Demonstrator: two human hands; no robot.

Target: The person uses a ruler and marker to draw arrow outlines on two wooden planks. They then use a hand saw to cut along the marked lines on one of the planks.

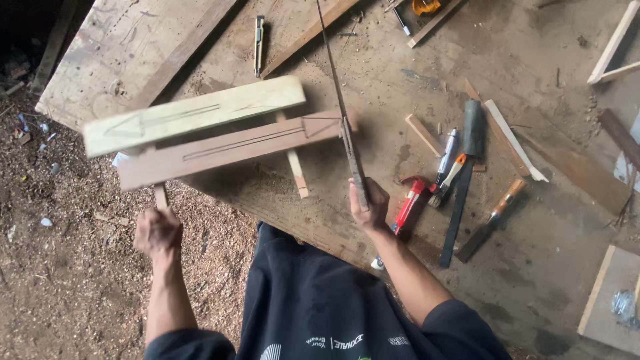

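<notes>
Gripping a wooden frame (pixel 207 133) by its leg, the left hand (pixel 158 231) is closed; a long saw blade (pixel 343 113) is clasped by the right hand (pixel 369 203) above the workbench (pixel 533 60).

A worn wooden workbench (pixel 533 100) carries the tools: right of the red hammer (pixel 408 205) lie a black file (pixel 457 207), then a wood-handled chisel (pixel 493 220).

Wooden frame (pixel 200 130) – pale and brown boards, matt; saw blade (pixel 347 127) dull metal.
</notes>
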